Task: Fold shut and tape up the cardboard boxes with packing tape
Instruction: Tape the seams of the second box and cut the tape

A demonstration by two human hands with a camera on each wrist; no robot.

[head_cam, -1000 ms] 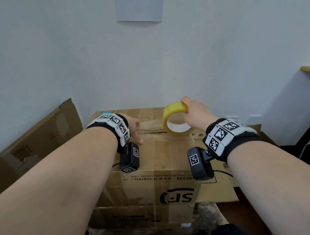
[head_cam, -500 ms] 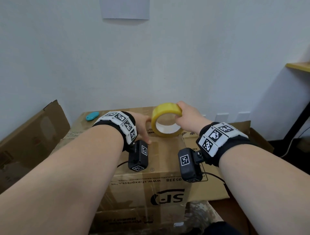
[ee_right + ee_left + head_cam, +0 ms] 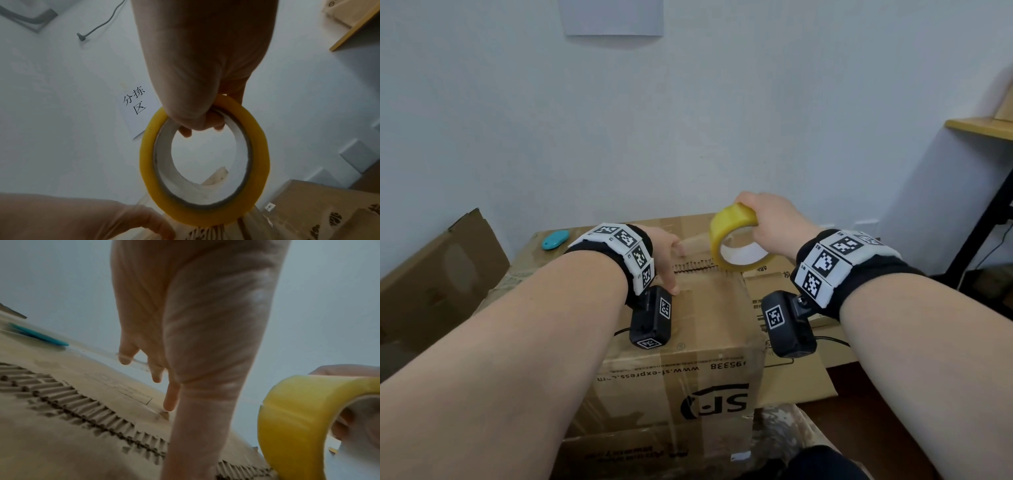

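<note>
A brown cardboard box point(image 3: 709, 305) with an SF logo stands in front of me, its top flaps down along a ragged corrugated seam point(image 3: 693, 267). My left hand point(image 3: 670, 255) rests on the box top with straight fingers point(image 3: 170, 399) pressing down beside the seam. My right hand point(image 3: 774, 219) grips a yellow roll of packing tape point(image 3: 732, 222) upright just right of the left hand, fingers hooked through its core point(image 3: 201, 125). A short clear strip of tape point(image 3: 697, 244) runs from the roll to the left fingers. The roll's lower edge point(image 3: 197, 217) sits at the seam.
A teal oval object point(image 3: 555, 239) lies at the box top's far left corner. Flattened cardboard point(image 3: 431, 284) leans against the wall on the left. A second box point(image 3: 784, 284) stands on the right, with a wooden shelf point(image 3: 983, 128) and its black leg point(image 3: 979, 236) beyond.
My right hand has carried the roll right and up, away from the left hand, and a strip of tape now shows between them. The left hand stays pressed on the box top.
</note>
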